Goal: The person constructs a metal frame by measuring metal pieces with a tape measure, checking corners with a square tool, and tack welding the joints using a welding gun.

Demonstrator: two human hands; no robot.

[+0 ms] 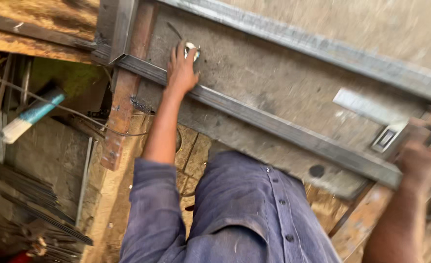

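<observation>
My left hand (181, 68) reaches forward over a steel square tube (274, 124) and grips a small round shiny metal object (192, 48) against the grey metal sheet (274, 73) behind it. A thin dark wire runs up from that object. My right hand (422, 163) is blurred at the right edge, curled near the tube's end. It is next to a flat metal strip (364, 104) with a dark rectangular block (385, 139), which looks like a square. Whether the right hand holds anything is unclear.
A second steel tube (322, 48) runs parallel farther back, and a short upright section (115, 27) closes the frame at the left. A rusty bar (120, 112) hangs down beside it. Thin rods (30, 199) and a blue-handled brush (30, 116) lie lower left.
</observation>
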